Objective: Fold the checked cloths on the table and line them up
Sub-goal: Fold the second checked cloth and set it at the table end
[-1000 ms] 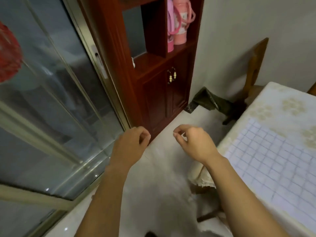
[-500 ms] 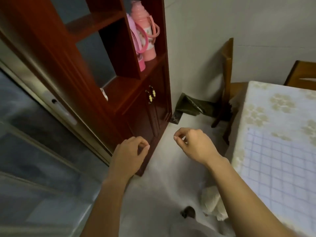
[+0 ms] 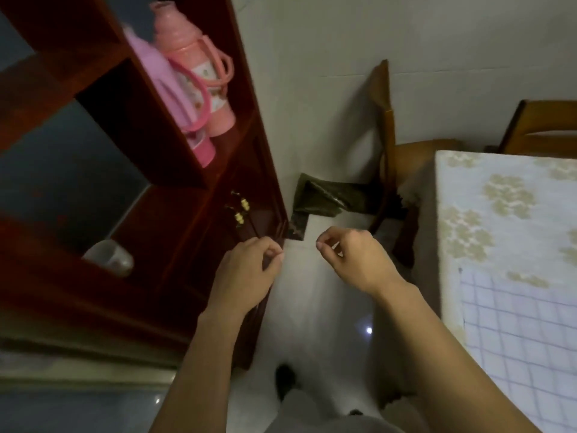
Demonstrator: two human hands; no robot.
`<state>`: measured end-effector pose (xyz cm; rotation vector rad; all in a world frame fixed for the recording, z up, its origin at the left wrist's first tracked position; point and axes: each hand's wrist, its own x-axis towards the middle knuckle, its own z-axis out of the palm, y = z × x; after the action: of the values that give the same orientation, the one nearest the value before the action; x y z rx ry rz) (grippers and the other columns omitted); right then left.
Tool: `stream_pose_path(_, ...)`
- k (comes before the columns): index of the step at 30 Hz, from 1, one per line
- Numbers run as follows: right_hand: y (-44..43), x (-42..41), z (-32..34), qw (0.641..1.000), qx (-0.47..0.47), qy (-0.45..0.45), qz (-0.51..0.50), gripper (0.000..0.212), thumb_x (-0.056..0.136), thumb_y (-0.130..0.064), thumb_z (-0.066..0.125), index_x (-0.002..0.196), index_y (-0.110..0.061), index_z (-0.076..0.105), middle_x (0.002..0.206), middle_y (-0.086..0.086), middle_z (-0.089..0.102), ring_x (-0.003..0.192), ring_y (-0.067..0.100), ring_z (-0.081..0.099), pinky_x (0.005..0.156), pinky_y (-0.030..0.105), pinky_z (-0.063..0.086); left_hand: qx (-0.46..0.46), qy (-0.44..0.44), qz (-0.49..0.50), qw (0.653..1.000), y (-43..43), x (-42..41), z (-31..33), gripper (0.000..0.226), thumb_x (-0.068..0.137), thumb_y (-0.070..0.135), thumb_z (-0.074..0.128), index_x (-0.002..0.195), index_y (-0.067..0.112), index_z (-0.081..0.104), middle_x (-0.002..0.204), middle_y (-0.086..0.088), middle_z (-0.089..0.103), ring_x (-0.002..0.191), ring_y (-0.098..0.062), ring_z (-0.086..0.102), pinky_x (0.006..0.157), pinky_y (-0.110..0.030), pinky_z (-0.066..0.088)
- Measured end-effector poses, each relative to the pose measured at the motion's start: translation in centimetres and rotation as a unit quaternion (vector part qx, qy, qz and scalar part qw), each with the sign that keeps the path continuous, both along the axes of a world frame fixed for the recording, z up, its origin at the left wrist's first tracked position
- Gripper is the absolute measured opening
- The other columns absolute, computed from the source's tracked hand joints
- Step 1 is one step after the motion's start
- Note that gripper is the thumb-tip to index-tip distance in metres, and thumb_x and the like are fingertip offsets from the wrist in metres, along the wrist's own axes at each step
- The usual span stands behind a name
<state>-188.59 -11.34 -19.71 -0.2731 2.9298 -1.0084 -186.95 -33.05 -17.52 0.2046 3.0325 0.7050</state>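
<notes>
On the left, the cabinet [image 3: 187, 214] is dark reddish-brown wood with brass-yellow handles [image 3: 240, 210]. Its shelves carry a salmon-pink flask [image 3: 199, 73] with a pale printed panel, a lilac-to-magenta flask [image 3: 168, 98] and, lower, a white cup [image 3: 109, 257] with a faint print. The wall [image 3: 343, 42] and glossy floor [image 3: 312, 307] are off-white — against them, far off, show a dark olive-green bag [image 3: 321, 195] and an orange-brown chair [image 3: 387, 120]. On the right, the tablecloth [image 3: 487, 214] is white with pale gold flower clusters, and the checked cloth [image 3: 515, 339], nearer, is whitish-lilac with thin blue-grey lines.
</notes>
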Motion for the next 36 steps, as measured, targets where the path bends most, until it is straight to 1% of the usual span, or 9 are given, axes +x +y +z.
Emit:
stream_pose_path(3,3.1,-3.3,-0.3,0.998,0.023,-0.014,-0.06,0.021,0.102,-0.036,0.055,0.111,-0.025,0.07,0.099,-0.007,0.072,0.082,0.009,0.066,0.074,0.027,0.054,0.038,0.008,-0.053,0.998,2.9,-7.0,-0.8,0.011,0.099,0.036,0.06,0.106,0.032,0.068,0.106,0.015,0.063,0.102,-0.007,0.061,0.087,-0.035,0.054)
stream_pose_path(7,5.8,-8.7,0.6,0.989,0.04,-0.013,-0.139,0.02,0.101,-0.035,0.056,0.108,-0.023,0.072,0.097,-0.004,0.073,0.086,0.015,0.068,0.076,0.034,0.056,0.07,0.019,-0.122,0.99,6.4,-15.6,-1.4,0.009,0.094,0.039,0.063,0.098,0.033,0.068,0.099,0.016,0.066,0.096,-0.009,0.064,0.079,-0.04,0.056)
stream_pose_path(15,10.0,-15.9,1.7,0.956,0.036,0.021,-0.289,0.018,0.1,-0.037,0.057,0.109,-0.028,0.071,0.104,-0.007,0.073,0.093,0.012,0.067,0.08,0.036,0.057,0.062,0.027,-0.282,0.957,12.9,-29.1,0.1,0.009,0.097,0.038,0.062,0.099,0.031,0.068,0.099,0.013,0.066,0.095,-0.011,0.062,0.082,-0.041,0.056)
stream_pose_path(19,13.1,-16.0,0.3,0.927,0.048,-0.021,-0.371,0.019,0.1,-0.039,0.056,0.105,-0.03,0.071,0.102,-0.007,0.073,0.092,0.014,0.067,0.079,0.037,0.057,0.043,0.003,-0.387,0.921,19.0,-31.9,-0.5,0.01,0.099,0.04,0.059,0.101,0.033,0.066,0.102,0.014,0.065,0.096,-0.01,0.061,0.082,-0.042,0.056)
stream_pose_path(23,18.8,-16.1,-0.3,0.894,0.045,-0.047,-0.444,0.023,0.1,-0.042,0.052,0.11,-0.03,0.069,0.106,-0.008,0.072,0.091,0.013,0.066,0.079,0.037,0.057,0.04,-0.005,-0.437,0.899,26.1,-34.7,-1.1,0.012,0.1,0.039,0.058,0.106,0.032,0.065,0.105,0.013,0.064,0.098,-0.007,0.061,0.088,-0.039,0.057)
stream_pose_path(26,23.4,-16.7,-0.5,0.879,0.027,-0.042,-0.473,0.023,0.102,-0.038,0.053,0.113,-0.027,0.069,0.109,-0.009,0.072,0.09,0.011,0.066,0.078,0.032,0.056,0.029,0.0,-0.463,0.886,31.5,-36.1,-0.8,0.014,0.1,0.038,0.059,0.109,0.03,0.066,0.106,0.012,0.065,0.098,-0.006,0.061,0.09,-0.036,0.057)
stream_pose_path(29,27.6,-17.7,-0.8,0.866,0.005,-0.029,-0.5,0.023,0.102,-0.037,0.054,0.115,-0.025,0.069,0.111,-0.007,0.072,0.092,0.012,0.067,0.077,0.026,0.053,-0.004,0.013,-0.497,0.867,36.5,-36.9,-0.6,0.018,0.1,0.04,0.059,0.113,0.029,0.067,0.109,0.012,0.066,0.096,-0.004,0.059,0.086,-0.026,0.053)
stream_pose_path(32,30.9,-18.0,-1.2,0.845,-0.004,0.004,-0.534,0.024,0.102,-0.036,0.053,0.115,-0.024,0.07,0.111,-0.007,0.072,0.094,0.012,0.066,0.077,0.027,0.052,-0.038,0.02,-0.53,0.847,41.6,-37.5,-0.9,0.021,0.1,0.042,0.058,0.117,0.031,0.066,0.112,0.014,0.065,0.097,-0.005,0.06,0.087,-0.029,0.055)
stream_pose_path(36,33.8,-14.1,-2.6,0.796,-0.026,0.01,-0.605,0.023,0.101,-0.035,0.054,0.112,-0.023,0.071,0.107,-0.007,0.072,0.094,0.014,0.066,0.08,0.035,0.055,-0.07,-0.006,-0.616,0.785,48.4,-35.2,-1.9,0.019,0.1,0.043,0.059,0.116,0.034,0.064,0.113,0.014,0.066,0.103,-0.007,0.061,0.093,-0.035,0.056)
